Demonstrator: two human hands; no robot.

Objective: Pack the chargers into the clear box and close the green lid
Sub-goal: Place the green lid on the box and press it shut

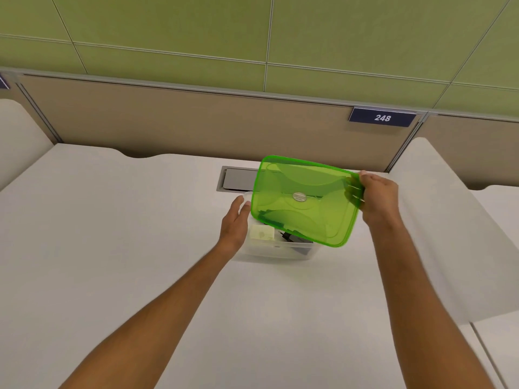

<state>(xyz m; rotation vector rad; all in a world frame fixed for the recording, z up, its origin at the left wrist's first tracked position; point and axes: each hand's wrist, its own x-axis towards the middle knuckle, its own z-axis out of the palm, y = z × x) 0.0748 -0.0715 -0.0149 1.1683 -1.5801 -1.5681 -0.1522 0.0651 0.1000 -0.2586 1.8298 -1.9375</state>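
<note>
Since a white charger [262, 232] and a black charger [292, 237] already lay inside the clear box [276, 252], packing looked done. The green lid [304, 200] was held tilted above the box, pinched at its 3 o'clock edge by the right hand [377, 195]. The box's 9 o'clock wall was steadied by the left hand [234, 224], fingers loosely open. Lid not yet seated.

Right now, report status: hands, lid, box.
Right hand holds green lid tilted above clear box. Left hand at box's left side. Chargers inside. Lid not seated. Nothing in the way.
</note>
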